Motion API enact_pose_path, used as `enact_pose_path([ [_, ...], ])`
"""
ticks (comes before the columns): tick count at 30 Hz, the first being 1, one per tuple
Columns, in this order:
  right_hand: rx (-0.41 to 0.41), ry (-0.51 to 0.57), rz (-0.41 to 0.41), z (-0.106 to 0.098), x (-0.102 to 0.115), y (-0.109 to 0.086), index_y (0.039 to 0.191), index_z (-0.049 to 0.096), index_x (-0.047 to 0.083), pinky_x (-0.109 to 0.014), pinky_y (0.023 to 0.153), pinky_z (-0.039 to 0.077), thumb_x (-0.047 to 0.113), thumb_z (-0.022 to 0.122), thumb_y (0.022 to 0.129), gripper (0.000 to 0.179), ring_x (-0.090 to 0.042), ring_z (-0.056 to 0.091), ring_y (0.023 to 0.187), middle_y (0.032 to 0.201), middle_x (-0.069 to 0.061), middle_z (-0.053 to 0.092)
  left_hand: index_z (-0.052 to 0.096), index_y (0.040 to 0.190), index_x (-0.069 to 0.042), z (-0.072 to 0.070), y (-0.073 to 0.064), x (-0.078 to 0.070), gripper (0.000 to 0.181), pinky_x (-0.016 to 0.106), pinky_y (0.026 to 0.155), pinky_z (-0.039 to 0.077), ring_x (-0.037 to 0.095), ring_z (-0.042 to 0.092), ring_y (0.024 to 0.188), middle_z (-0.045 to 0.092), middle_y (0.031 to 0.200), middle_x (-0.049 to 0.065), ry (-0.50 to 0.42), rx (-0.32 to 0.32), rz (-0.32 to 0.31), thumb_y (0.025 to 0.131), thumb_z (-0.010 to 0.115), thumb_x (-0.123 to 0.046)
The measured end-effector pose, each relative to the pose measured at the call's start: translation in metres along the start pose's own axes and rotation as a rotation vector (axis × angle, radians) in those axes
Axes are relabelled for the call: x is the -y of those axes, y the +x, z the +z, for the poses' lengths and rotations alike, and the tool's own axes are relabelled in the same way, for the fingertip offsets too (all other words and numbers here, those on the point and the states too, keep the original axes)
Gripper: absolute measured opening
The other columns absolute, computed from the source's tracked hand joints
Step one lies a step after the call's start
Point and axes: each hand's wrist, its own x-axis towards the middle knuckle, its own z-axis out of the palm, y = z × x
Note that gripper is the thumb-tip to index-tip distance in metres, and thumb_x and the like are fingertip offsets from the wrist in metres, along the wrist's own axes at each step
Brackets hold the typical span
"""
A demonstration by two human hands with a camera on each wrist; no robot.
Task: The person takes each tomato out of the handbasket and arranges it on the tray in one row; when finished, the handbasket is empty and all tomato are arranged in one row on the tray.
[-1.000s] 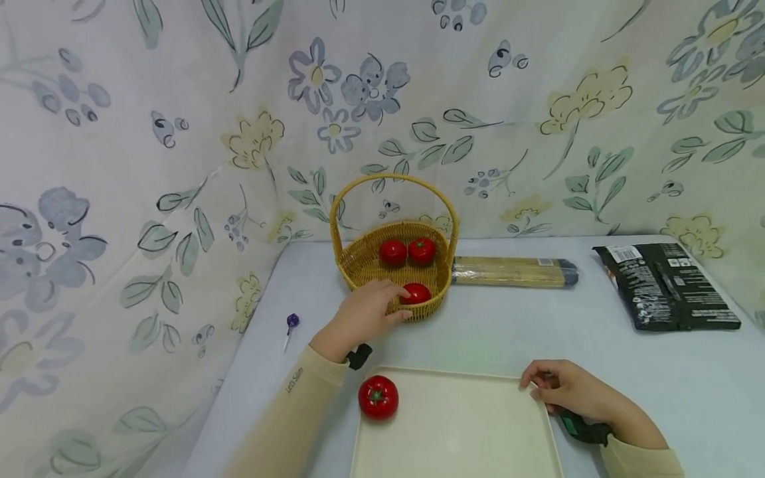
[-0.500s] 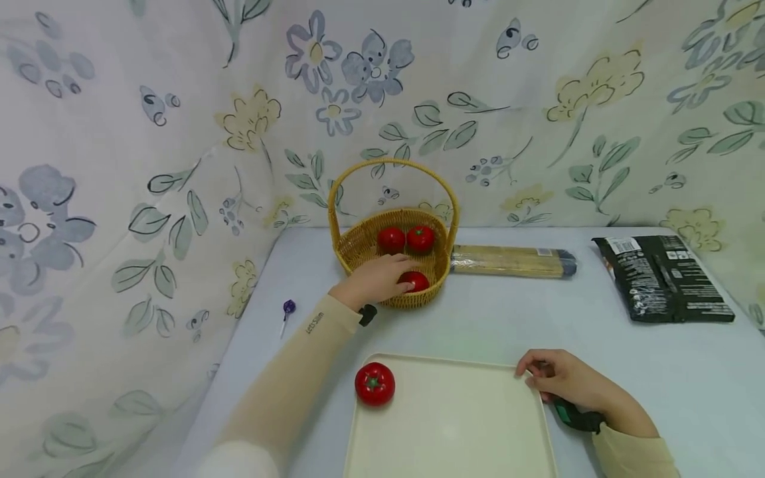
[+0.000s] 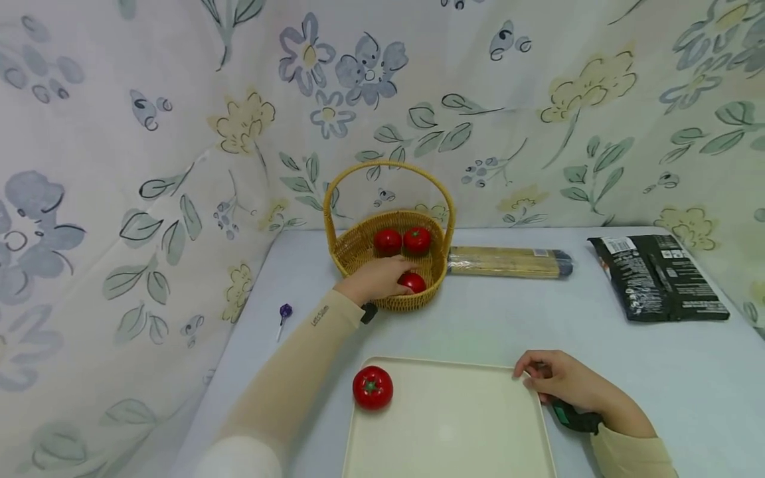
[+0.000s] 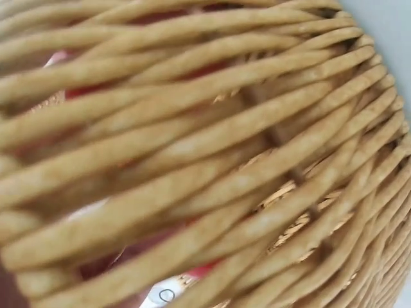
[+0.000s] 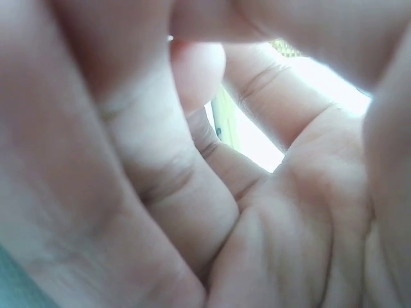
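Note:
My left hand (image 3: 378, 276) reaches over the near rim of a yellow wicker basket (image 3: 346, 253), thumb and fingers around a red tomato (image 3: 412, 283) inside. Behind it in the basket sit two more tomatoes, one at left (image 3: 388, 241) and one at right (image 3: 417, 240). The left wrist view is filled by the basket's woven wall (image 4: 192, 141). At the far right corner of a cream tray (image 3: 454, 425), my right hand (image 3: 562, 382) pinches the rim with curled fingers. Its curled fingers (image 5: 160, 160) fill the right wrist view. Another tomato (image 3: 372, 388) rests in the tray's far left corner.
A purple lollipop (image 3: 285, 311) lies on the table left of the basket. To the basket's right is a long, clear-wrapped tan bundle (image 3: 502, 263) with a dark end. A black plastic package (image 3: 660, 279) lies farther right. Floral cloth (image 3: 478, 153) hangs behind and at left.
My left hand has moved from the basket's near rim farther in, over the front tomato, and its fingers have closed around it. The right hand stays at the tray corner; the head view has shifted slightly.

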Motion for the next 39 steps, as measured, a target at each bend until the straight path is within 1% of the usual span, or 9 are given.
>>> enact_pose_path([
  [3, 0.001, -0.006, 0.001, 0.000, 0.000, 0.001, 0.113, 0.067, 0.000, -0.029, 0.056, 0.055, 0.002, 0.062, 0.104, 0.010, -0.009, 0.057, 0.063, 0.085, -0.002, 0.049, 0.056, 0.153, -0.015, 0.002, 0.000, 0.001, 0.057, 0.041, 0.111, 0.047, 0.025, 0.058, 0.131, 0.056, 0.147, 0.010, 0.002, -0.010, -0.016, 0.102, 0.070, -0.037],
  [9, 0.004, -0.005, -0.006, 0.002, -0.001, 0.001, 0.113, 0.067, 0.000, -0.029, 0.055, 0.055, 0.001, 0.062, 0.104, 0.010, -0.008, 0.057, 0.064, 0.085, -0.002, 0.049, 0.057, 0.145, -0.012, 0.006, -0.001, 0.004, 0.051, 0.039, 0.103, 0.052, 0.022, 0.066, 0.118, 0.069, 0.131, 0.007, -0.100, -0.023, -0.083, 0.101, 0.072, -0.034],
  [12, 0.009, -0.002, -0.019, 0.002, -0.002, 0.002, 0.113, 0.067, 0.001, -0.029, 0.055, 0.055, 0.001, 0.062, 0.104, 0.010, -0.008, 0.057, 0.063, 0.086, -0.002, 0.048, 0.056, 0.146, -0.013, 0.007, -0.003, 0.005, 0.056, 0.041, 0.103, 0.053, 0.024, 0.065, 0.119, 0.067, 0.134, 0.008, -0.094, -0.053, -0.109, 0.100, 0.073, -0.040],
  [16, 0.010, -0.004, -0.026, 0.003, -0.003, 0.002, 0.113, 0.067, 0.000, -0.029, 0.054, 0.055, 0.001, 0.062, 0.104, 0.010, -0.008, 0.057, 0.063, 0.085, -0.001, 0.049, 0.056, 0.151, -0.015, 0.004, -0.009, 0.005, 0.066, 0.045, 0.103, 0.053, 0.029, 0.063, 0.121, 0.059, 0.140, 0.013, -0.092, -0.123, -0.124, 0.097, 0.073, -0.048],
  [21, 0.005, -0.007, -0.011, 0.003, -0.004, 0.001, 0.113, 0.067, 0.000, -0.029, 0.055, 0.055, 0.001, 0.062, 0.104, 0.010, -0.008, 0.057, 0.063, 0.085, -0.002, 0.048, 0.061, 0.144, -0.015, -0.010, -0.024, 0.000, 0.061, 0.043, 0.098, 0.056, 0.027, 0.064, 0.112, 0.063, 0.130, 0.010, -0.228, -0.190, -0.140, 0.096, 0.074, -0.049],
  [25, 0.006, 0.000, -0.012, 0.003, -0.003, 0.001, 0.113, 0.066, 0.000, -0.029, 0.055, 0.055, 0.001, 0.061, 0.104, 0.010, -0.009, 0.057, 0.063, 0.085, -0.002, 0.048, 0.055, 0.139, -0.013, -0.020, -0.037, -0.007, 0.061, 0.041, 0.095, 0.058, 0.025, 0.066, 0.110, 0.069, 0.125, 0.008, -0.342, -0.226, -0.152, 0.093, 0.078, -0.046],
  [28, 0.007, 0.006, -0.015, 0.003, -0.002, 0.000, 0.113, 0.066, -0.001, -0.029, 0.055, 0.055, 0.001, 0.061, 0.104, 0.010, -0.008, 0.057, 0.063, 0.085, -0.002, 0.048, 0.051, 0.142, -0.015, -0.025, -0.048, -0.014, 0.064, 0.042, 0.095, 0.058, 0.026, 0.064, 0.113, 0.066, 0.131, 0.007, -0.375, -0.254, -0.122, 0.092, 0.081, -0.042],
  [33, 0.009, 0.007, -0.015, 0.000, -0.002, 0.000, 0.113, 0.066, -0.001, -0.029, 0.055, 0.055, 0.001, 0.062, 0.104, 0.010, -0.008, 0.057, 0.063, 0.085, -0.001, 0.048, 0.056, 0.144, -0.018, -0.030, -0.071, -0.029, 0.062, 0.043, 0.092, 0.059, 0.026, 0.062, 0.116, 0.054, 0.139, 0.006, -0.370, -0.281, 0.001, 0.092, 0.081, -0.038],
  [39, 0.015, -0.006, -0.014, -0.002, -0.002, 0.001, 0.114, 0.066, 0.000, -0.029, 0.055, 0.055, 0.002, 0.062, 0.104, 0.011, -0.012, 0.058, 0.062, 0.084, 0.000, 0.050, 0.052, 0.137, -0.014, -0.021, -0.094, -0.046, 0.061, 0.032, 0.092, 0.058, 0.017, 0.061, 0.113, 0.062, 0.127, 0.001, -0.449, -0.257, 0.095, 0.089, 0.086, -0.027],
])
